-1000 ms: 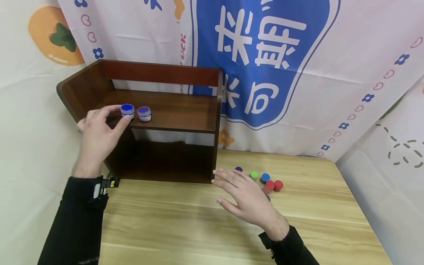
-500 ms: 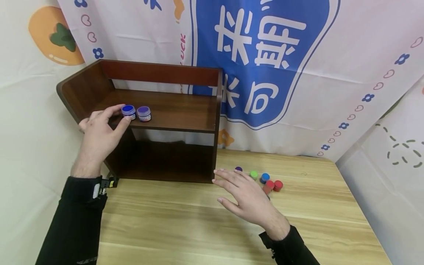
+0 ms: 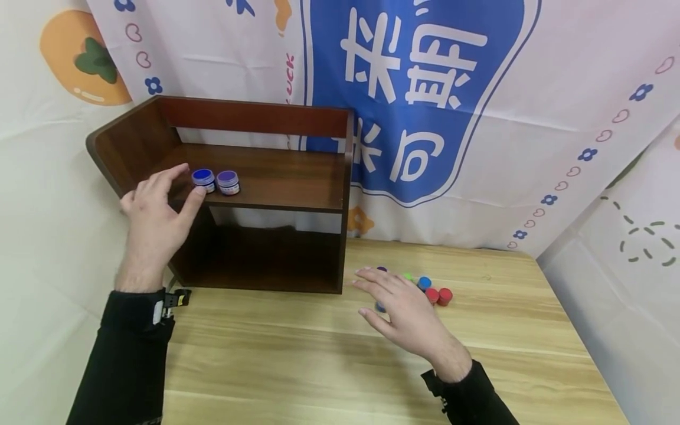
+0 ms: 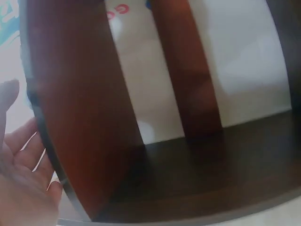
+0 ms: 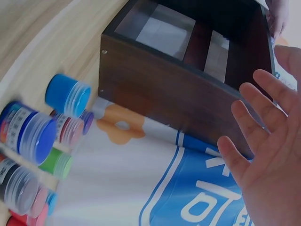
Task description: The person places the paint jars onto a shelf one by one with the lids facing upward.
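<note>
Two small paint jars stand side by side near the front edge of the upper shelf: a blue-lidded jar (image 3: 204,181) and a purple-lidded jar (image 3: 228,183). My left hand (image 3: 155,221) is just left of the blue-lidded one, index finger and thumb spread apart. The thumb overlaps the jar's lower left; whether it touches is unclear. In the left wrist view, the left hand (image 4: 28,169) is beside the shelf's side panel, and neither jar shows. Over the table my right hand (image 3: 409,316) has its fingers spread and holds nothing. It partly covers a group of paint jars.
A dark brown two-tier shelf (image 3: 265,200) stands at the back left of the wooden table (image 3: 297,366). Red (image 3: 445,297) and blue (image 3: 424,284) jars sit right of it. The right wrist view shows several more, including a green-lidded jar (image 5: 57,163). A printed cloth (image 3: 478,153) hangs behind.
The left index finger has come away from the blue-lidded jar, which moved slightly right, closer to the purple-lidded one. My right hand has shifted slightly right, uncovering a blue jar to its left.
</note>
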The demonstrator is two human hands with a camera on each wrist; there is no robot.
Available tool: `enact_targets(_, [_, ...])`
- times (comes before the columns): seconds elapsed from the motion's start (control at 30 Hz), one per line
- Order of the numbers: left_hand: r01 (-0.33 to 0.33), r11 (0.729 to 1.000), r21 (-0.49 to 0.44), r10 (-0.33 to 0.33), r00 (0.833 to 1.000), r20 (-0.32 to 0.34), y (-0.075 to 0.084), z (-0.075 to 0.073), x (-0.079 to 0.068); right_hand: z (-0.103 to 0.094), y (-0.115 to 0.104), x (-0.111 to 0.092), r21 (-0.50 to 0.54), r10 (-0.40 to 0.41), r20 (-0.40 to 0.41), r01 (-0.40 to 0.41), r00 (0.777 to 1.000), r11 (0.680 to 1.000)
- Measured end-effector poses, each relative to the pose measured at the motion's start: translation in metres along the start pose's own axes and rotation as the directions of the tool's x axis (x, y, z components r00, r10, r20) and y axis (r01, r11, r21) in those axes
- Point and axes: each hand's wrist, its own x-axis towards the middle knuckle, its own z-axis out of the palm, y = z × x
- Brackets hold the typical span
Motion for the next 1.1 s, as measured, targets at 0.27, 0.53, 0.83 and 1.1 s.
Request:
enact_targets(0.27, [-0.026, 0.988, 0.154, 0.027, 1.000, -0.001, -0.016, 0.004, -0.005, -0.001, 0.013, -0.011, 0.029, 0.048, -0.002, -0.048, 0.999, 0.998])
enact_targets(0.53, [-0.082, 0.960, 0.266, 0.098, 0.994, -0.047, -0.020, 0.008, -0.006, -0.005, 0.021, -0.015, 0.018, 0.061, -0.021, -0.060, 0.998, 0.998])
enact_targets(0.83, [-0.200, 0.923, 0.329, 0.255, 0.957, -0.136, -0.023, 0.012, -0.004, -0.010, 0.036, -0.023, 0.035, 0.139, -0.009, -0.138, 0.990, 0.990])
enact_targets(1.1, [-0.201, 0.914, 0.354, 0.276, 0.945, -0.176, -0.020, 0.013, -0.005, -0.011, 0.056, -0.029, 0.101, 0.256, 0.045, -0.259, 0.966, 0.961])
